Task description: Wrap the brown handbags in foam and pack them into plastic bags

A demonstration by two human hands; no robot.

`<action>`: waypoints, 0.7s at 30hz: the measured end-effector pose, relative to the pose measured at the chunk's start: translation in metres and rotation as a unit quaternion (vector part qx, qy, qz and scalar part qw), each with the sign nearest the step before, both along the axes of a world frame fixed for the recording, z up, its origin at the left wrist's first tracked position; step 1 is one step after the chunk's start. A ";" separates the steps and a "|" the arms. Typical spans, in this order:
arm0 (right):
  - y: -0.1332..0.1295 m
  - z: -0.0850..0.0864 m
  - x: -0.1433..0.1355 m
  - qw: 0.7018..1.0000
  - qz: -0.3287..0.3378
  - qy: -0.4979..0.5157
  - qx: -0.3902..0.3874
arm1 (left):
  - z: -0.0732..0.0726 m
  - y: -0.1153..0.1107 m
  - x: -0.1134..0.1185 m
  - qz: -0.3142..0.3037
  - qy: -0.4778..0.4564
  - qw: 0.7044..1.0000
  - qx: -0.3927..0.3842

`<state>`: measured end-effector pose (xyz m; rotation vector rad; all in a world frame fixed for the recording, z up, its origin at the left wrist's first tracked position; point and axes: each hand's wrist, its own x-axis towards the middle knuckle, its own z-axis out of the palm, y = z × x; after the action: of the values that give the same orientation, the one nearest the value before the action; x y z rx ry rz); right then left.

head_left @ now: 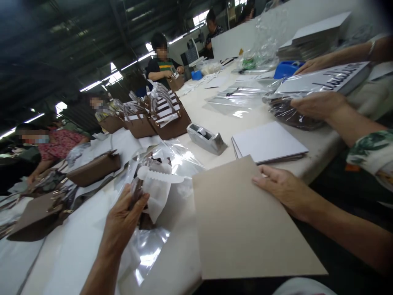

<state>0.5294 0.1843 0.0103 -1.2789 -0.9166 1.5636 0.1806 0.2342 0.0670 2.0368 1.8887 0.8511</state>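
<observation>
My left hand (pixel 125 211) is closed around a dark brown bundle (pixel 147 221), possibly a folded strap, partly wrapped in thin white sheet. A white strip with a wavy edge (pixel 162 176) lies across its top. Under and around it spreads a clear plastic bag (pixel 150 250), shiny and crumpled. Between thumb and fingers, my right hand (pixel 282 188) grips a flat tan cardboard sheet (pixel 245 229) by its upper right edge. The sheet is tilted over the table's near edge. What the left palm covers is hidden.
Beyond the cardboard are a grey tape dispenser (pixel 206 139) and stacked white boards (pixel 270 141). At right, a co-worker's hands (pixel 325 106) hold a plastic-wrapped item (pixel 334 84). Brown handbags (pixel 168 119) line the table's left side. Several other people work farther back.
</observation>
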 end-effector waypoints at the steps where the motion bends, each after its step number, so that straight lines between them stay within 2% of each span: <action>1: 0.009 -0.004 -0.011 0.999 0.017 0.044 -0.016 | 0.000 -0.001 0.001 -0.004 -0.005 1.000 -0.004; 3: 0.027 -0.013 -0.031 0.998 0.018 0.057 -0.026 | -0.002 -0.003 0.004 -0.017 -0.011 1.000 -0.011; 7: 0.059 -0.026 -0.061 1.000 -0.017 -0.015 -0.018 | -0.005 -0.005 0.008 -0.020 -0.001 1.000 -0.007; 11: 0.081 -0.034 -0.085 0.999 -0.032 -0.042 0.003 | -0.007 -0.006 0.009 -0.033 0.022 0.999 0.000; 16: 0.087 -0.048 -0.120 0.998 -0.033 -0.052 0.022 | -0.011 -0.007 0.010 -0.053 0.037 0.998 0.015; 21: 0.086 -0.071 -0.167 0.995 -0.048 -0.077 0.033 | -0.013 -0.008 0.015 -0.045 0.047 0.998 0.016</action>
<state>0.3623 0.2701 -0.0605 -1.3916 -0.9795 1.3637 0.1960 0.2262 0.0541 2.1999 1.8242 0.7823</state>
